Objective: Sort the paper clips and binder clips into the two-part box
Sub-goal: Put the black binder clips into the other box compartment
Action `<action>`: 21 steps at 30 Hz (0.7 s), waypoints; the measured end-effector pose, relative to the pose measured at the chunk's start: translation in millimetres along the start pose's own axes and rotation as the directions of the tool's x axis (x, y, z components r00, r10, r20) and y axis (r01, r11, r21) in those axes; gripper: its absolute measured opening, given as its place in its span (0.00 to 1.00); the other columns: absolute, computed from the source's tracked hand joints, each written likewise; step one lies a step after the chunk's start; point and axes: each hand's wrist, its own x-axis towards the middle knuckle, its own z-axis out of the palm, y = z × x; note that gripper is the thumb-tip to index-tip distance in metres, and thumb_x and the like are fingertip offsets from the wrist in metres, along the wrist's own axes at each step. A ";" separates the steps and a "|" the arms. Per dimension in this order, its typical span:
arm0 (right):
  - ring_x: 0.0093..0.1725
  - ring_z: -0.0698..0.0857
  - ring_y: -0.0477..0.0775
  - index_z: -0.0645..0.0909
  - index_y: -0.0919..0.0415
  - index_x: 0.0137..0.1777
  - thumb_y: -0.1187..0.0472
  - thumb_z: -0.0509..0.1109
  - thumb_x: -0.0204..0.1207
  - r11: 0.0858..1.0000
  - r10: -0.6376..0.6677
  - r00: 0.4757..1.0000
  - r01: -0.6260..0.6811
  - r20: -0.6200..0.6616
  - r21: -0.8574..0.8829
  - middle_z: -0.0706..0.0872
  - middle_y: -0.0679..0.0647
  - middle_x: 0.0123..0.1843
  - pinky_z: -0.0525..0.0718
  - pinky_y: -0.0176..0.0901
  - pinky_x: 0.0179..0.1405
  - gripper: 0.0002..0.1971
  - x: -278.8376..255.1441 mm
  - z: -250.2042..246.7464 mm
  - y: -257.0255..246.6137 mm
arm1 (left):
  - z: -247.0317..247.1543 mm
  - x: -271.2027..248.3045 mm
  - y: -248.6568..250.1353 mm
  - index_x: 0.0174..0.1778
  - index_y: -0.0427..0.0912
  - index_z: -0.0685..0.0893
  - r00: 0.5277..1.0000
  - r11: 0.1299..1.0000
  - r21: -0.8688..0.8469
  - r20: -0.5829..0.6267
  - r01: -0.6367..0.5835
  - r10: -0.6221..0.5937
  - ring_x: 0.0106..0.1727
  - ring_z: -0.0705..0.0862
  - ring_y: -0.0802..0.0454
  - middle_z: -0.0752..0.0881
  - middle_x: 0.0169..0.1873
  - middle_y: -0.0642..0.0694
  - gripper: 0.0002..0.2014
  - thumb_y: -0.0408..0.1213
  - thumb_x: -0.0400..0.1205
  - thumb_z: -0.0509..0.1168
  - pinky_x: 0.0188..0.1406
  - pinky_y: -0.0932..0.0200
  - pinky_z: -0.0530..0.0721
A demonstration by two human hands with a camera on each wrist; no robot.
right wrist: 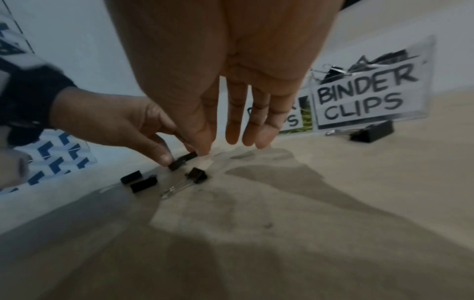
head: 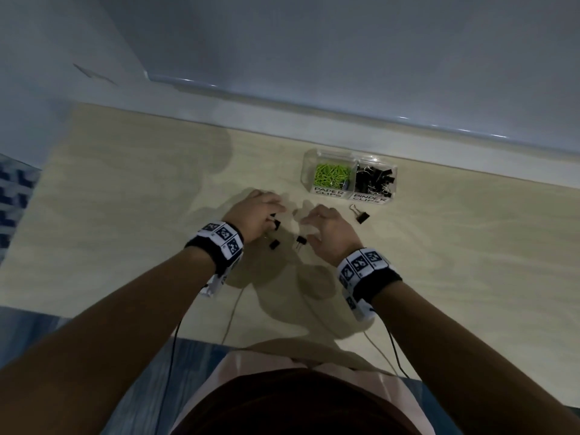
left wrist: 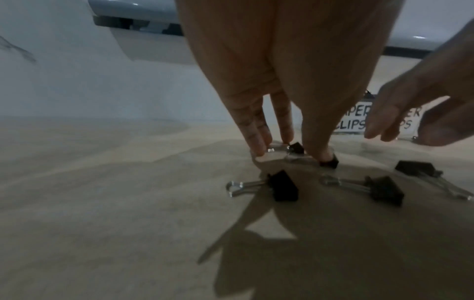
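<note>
A clear two-part box point(head: 306, 166) stands at the back of the table, with green paper clips point(head: 332, 175) in its left part and black binder clips point(head: 375, 180) in its right part. My left hand point(head: 273, 219) reaches down and pinches a black binder clip point(right wrist: 182, 161) between thumb and fingers on the table. Three more binder clips point(left wrist: 282, 188) point(left wrist: 384, 190) point(left wrist: 415, 168) lie loose just below it. My right hand point(right wrist: 231, 146) hovers beside the left hand with straight, relaxed fingers and holds nothing. Another binder clip point(head: 361, 215) lies in front of the box.
The pale wooden table point(head: 125, 199) ends at a white ledge point(head: 314, 127) behind the box. Thin cables point(head: 232, 312) trail from both wristbands over the near edge. A blue patterned surface point(head: 12, 199) shows at the far left.
</note>
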 end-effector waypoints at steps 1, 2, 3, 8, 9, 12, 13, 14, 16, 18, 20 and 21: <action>0.62 0.74 0.59 0.80 0.55 0.63 0.62 0.68 0.74 1.000 -0.012 0.999 0.013 0.036 -0.005 0.76 0.55 0.64 0.79 0.51 0.59 0.17 2.0 2.2 -3.8 | 0.7 0.4 1.3 0.67 0.44 0.80 1.000 1.000 0.016 0.008 -0.004 0.004 0.68 0.69 0.41 0.75 0.71 0.45 0.20 0.34 0.79 0.67 0.70 0.48 0.70; 0.62 0.73 0.59 0.81 0.55 0.63 0.62 0.68 0.74 0.999 -0.031 0.996 0.032 0.081 -0.017 0.76 0.56 0.63 0.78 0.51 0.59 0.17 2.5 5.2 -7.1 | 1.3 0.5 2.7 0.66 0.43 0.82 1.000 1.000 0.028 0.004 -0.014 0.014 0.67 0.70 0.42 0.77 0.69 0.45 0.18 0.35 0.79 0.66 0.69 0.50 0.71; 0.61 0.74 0.59 0.82 0.55 0.62 0.63 0.69 0.74 0.998 -0.054 0.992 0.058 0.118 -0.033 0.77 0.57 0.62 0.78 0.51 0.59 0.16 1.6 9.5 -10.0 | 1.8 -0.1 3.8 0.63 0.43 0.83 1.000 0.999 0.039 -0.003 -0.026 0.026 0.65 0.71 0.41 0.78 0.66 0.44 0.16 0.35 0.79 0.66 0.66 0.50 0.72; 0.53 0.79 0.66 0.83 0.67 0.54 0.67 0.67 0.76 0.996 -0.059 0.990 0.066 0.125 -0.053 0.77 0.63 0.57 0.79 0.51 0.54 0.09 -5.0 24.2 -10.0 | 3.2 -4.0 4.6 0.59 0.38 0.83 1.000 1.000 0.026 0.009 0.017 -0.018 0.60 0.74 0.40 0.79 0.58 0.39 0.12 0.33 0.79 0.66 0.60 0.51 0.73; 0.53 0.79 0.66 0.81 0.67 0.55 0.66 0.66 0.77 0.997 -0.026 0.991 0.035 0.133 -0.068 0.76 0.63 0.57 0.77 0.50 0.52 0.09 -5.7 23.7 -8.9 | 2.7 -5.2 3.1 0.58 0.38 0.83 0.999 0.998 -0.029 0.003 0.049 -0.049 0.58 0.76 0.41 0.78 0.57 0.39 0.12 0.32 0.79 0.66 0.59 0.53 0.74; 0.52 0.79 0.66 0.80 0.67 0.54 0.62 0.65 0.78 0.999 0.021 0.995 -0.017 0.093 -0.046 0.77 0.63 0.57 0.76 0.50 0.48 0.10 -9.2 21.6 -8.1 | -0.2 -14.0 -4.8 0.53 0.38 0.83 0.994 0.971 -0.223 -0.047 0.090 -0.103 0.49 0.81 0.47 0.79 0.50 0.42 0.09 0.30 0.78 0.66 0.54 0.55 0.79; 0.50 0.80 0.66 0.80 0.67 0.53 0.61 0.66 0.77 1.000 0.019 0.999 -0.018 0.050 -0.023 0.78 0.63 0.55 0.77 0.50 0.47 0.10 -10.5 21.7 -10.7 | -1.6 -18.9 -8.7 0.52 0.38 0.83 0.988 0.957 -0.273 -0.095 0.093 -0.124 0.46 0.81 0.50 0.79 0.47 0.44 0.08 0.30 0.77 0.67 0.53 0.55 0.80; 0.50 0.80 0.65 0.80 0.66 0.53 0.60 0.67 0.76 1.000 0.010 1.000 -0.010 0.006 -0.004 0.79 0.62 0.54 0.78 0.50 0.47 0.10 -10.7 22.7 -14.9 | -3.4 -24.4 -12.7 0.51 0.38 0.84 0.976 0.946 -0.311 -0.156 0.096 -0.150 0.43 0.79 0.52 0.79 0.43 0.46 0.08 0.30 0.77 0.68 0.51 0.55 0.81; 0.50 0.80 0.64 0.81 0.63 0.54 0.59 0.67 0.75 1.000 -0.028 0.998 0.029 -0.059 0.012 0.80 0.60 0.52 0.80 0.51 0.46 0.11 -9.0 28.3 -28.0 | -6.3 -36.9 -19.0 0.51 0.41 0.84 0.954 0.935 -0.343 -0.237 0.095 -0.184 0.40 0.78 0.54 0.79 0.40 0.49 0.09 0.29 0.75 0.70 0.48 0.58 0.80; 0.48 0.80 0.64 0.82 0.63 0.52 0.59 0.68 0.74 0.996 -0.090 0.991 0.089 -0.100 -0.008 0.81 0.61 0.50 0.82 0.53 0.43 0.10 -6.9 38.1 -44.9 | -4.0 -46.8 -21.7 0.55 0.42 0.84 0.971 0.952 -0.290 -0.187 0.093 -0.152 0.44 0.80 0.52 0.80 0.44 0.45 0.12 0.29 0.75 0.70 0.48 0.60 0.79; 0.45 0.80 0.67 0.83 0.66 0.48 0.63 0.71 0.71 0.991 -0.125 0.985 0.119 -0.122 -0.060 0.81 0.63 0.48 0.84 0.54 0.37 0.08 -3.9 51.4 -58.3 | 3.7 -53.1 -20.5 0.60 0.41 0.83 0.991 0.979 -0.176 -0.063 0.104 -0.117 0.50 0.81 0.47 0.79 0.53 0.42 0.16 0.30 0.76 0.68 0.53 0.58 0.77; 0.44 0.80 0.68 0.83 0.67 0.45 0.67 0.73 0.68 0.990 -0.123 0.985 0.113 -0.121 -0.084 0.81 0.64 0.47 0.85 0.54 0.34 0.07 -2.9 56.6 -61.9 | 7.7 -54.7 -19.0 0.62 0.41 0.82 0.992 0.983 -0.143 -0.023 0.116 -0.120 0.52 0.80 0.45 0.78 0.55 0.41 0.17 0.31 0.77 0.67 0.55 0.56 0.77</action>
